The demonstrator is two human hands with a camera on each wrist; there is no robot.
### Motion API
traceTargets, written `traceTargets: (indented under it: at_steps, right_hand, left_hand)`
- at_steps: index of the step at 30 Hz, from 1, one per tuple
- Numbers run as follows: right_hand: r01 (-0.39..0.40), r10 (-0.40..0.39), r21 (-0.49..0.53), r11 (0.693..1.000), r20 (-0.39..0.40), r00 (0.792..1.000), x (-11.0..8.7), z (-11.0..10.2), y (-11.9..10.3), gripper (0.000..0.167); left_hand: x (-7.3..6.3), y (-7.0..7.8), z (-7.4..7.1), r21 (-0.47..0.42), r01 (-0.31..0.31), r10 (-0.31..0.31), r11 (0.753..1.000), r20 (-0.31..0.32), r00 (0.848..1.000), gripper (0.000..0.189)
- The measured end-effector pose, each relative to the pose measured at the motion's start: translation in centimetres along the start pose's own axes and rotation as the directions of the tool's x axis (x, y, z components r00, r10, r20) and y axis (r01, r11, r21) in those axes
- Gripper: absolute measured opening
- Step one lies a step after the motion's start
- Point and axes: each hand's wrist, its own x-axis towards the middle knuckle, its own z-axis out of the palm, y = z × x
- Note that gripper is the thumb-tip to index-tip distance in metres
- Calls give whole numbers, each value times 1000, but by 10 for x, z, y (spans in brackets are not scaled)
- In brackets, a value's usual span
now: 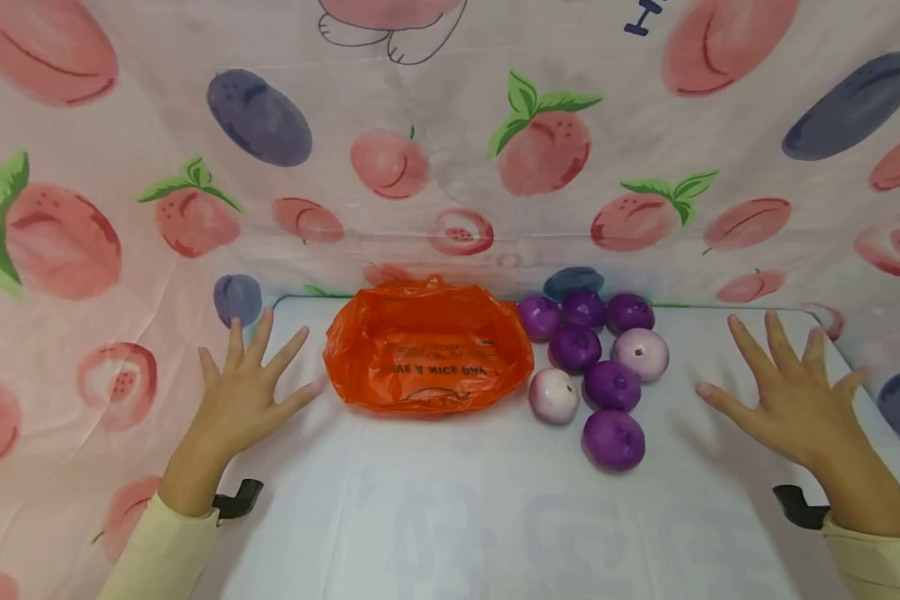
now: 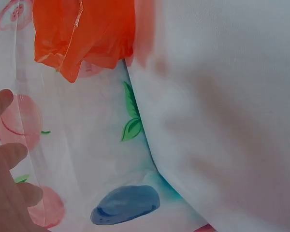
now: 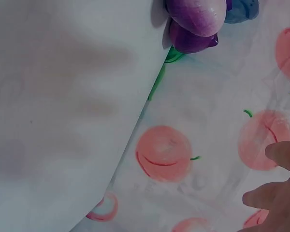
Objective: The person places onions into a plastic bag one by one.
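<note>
1. Head view: Wrinkled pale-pink fabric (image 1: 435, 100), printed with peaches, green leaves and blue oval fruit, hung behind a smooth white table (image 1: 435, 500). A dark "H" showed near the top of the print; large marks on the table were too faint to read.

2. One thin, crinkled orange plastic bag (image 1: 429, 387) sat toward the table's far edge, left of the middle, its mouth gaping upward. Its dark lettering, seen flipped, read "VE A NICE DAY", with smaller lines above too small to read.

3. Eight round, glossy onions (image 1: 612, 386) were clustered just right of the bag: six deep purple and two pale, pinkish-white.

4. The left hand (image 1: 249, 392) was left of the bag, its fingers straight and fanned wide, the thumb nearest the orange plastic. The right hand (image 1: 798, 412) was spread likewise, well to the right of the onions. Two pale cream sleeves (image 1: 161, 550) and two curved black pieces (image 1: 238, 500) showed at the wrists.

5. Left wrist view: The bag's creased lower part jutted past the table edge. Four fingertips showed at the left border, held apart.

6. Right wrist view: Two onions, one paler, overlapped at the top by the table edge. Two fingers reached in, extended, from the lower right.
</note>
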Motion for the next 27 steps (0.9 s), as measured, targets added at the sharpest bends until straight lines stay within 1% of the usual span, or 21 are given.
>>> traceTargets:
  at_steps: [4,8,10,13,15,17,20,23,27]
  right_hand:
    - [16,-16,32,999,-13,1000,0,3,0,105]
    - [32,-30,70,997,-30,999,1,5,-3,102]
    - [42,-39,99,994,-34,999,2,6,-5,100]
    - [54,-50,149,987,-29,998,5,6,-8,97]
    - [56,-53,179,982,-22,998,7,6,-10,96]
    - [58,-55,205,977,-20,998,10,7,-10,95]
    - [73,-67,260,963,-32,997,15,9,-10,92]
    - [92,-77,323,942,-59,995,21,13,-9,88]
    - [82,-61,390,917,-65,996,29,19,-9,82]
  left_hand:
    - [-2,4,3,-19,-10,10,1000,-32,999,81]
    - [0,8,9,-67,-36,29,997,-99,995,77]
    - [2,9,12,-104,-58,44,993,-134,990,75]
    - [7,11,18,-148,-106,76,983,-194,978,73]
    - [9,12,20,-179,-125,84,976,-219,972,71]
    - [12,15,22,-216,-124,74,969,-229,971,69]
    - [16,20,22,-298,-83,21,951,-204,979,66]
    - [21,23,24,-374,-53,-22,926,-196,980,63]
    - [27,23,31,-456,-50,-57,888,-217,975,59]
